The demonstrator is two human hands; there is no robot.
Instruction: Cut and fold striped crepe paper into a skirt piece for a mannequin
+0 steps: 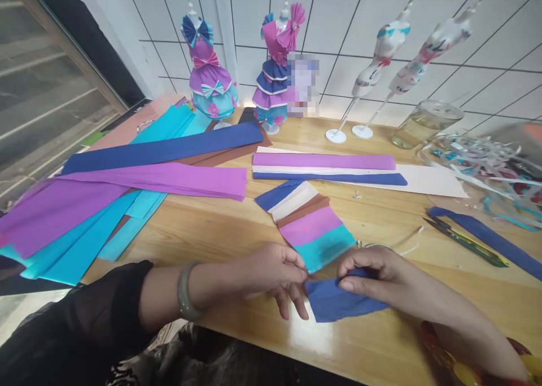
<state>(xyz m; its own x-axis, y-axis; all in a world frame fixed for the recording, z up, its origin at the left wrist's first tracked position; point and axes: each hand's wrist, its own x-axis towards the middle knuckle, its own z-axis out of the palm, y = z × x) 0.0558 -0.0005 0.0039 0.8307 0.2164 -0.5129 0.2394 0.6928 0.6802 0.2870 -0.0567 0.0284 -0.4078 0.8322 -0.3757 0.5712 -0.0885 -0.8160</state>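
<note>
A short piece of dark blue crepe paper [345, 304] is held low over the front of the table. My right hand [376, 273] grips its upper right part between thumb and curled fingers. My left hand [285, 279], a bangle on its wrist, pinches at the upper left corner with thumb and forefinger; the other fingers hang loose. Just beyond my hands lies a fan of overlapping crepe paper pieces [313, 225] in blue, cream, brown, purple and teal.
Long crepe strips [190, 180] cover the left; more strips [326, 161] lie centre-back. A cutter knife [470, 244] and a blue strip [503, 245] lie right. Behind stand dressed mannequins [209, 75], bare ones [376, 64], a jar [427, 123] and paper scraps [478, 154].
</note>
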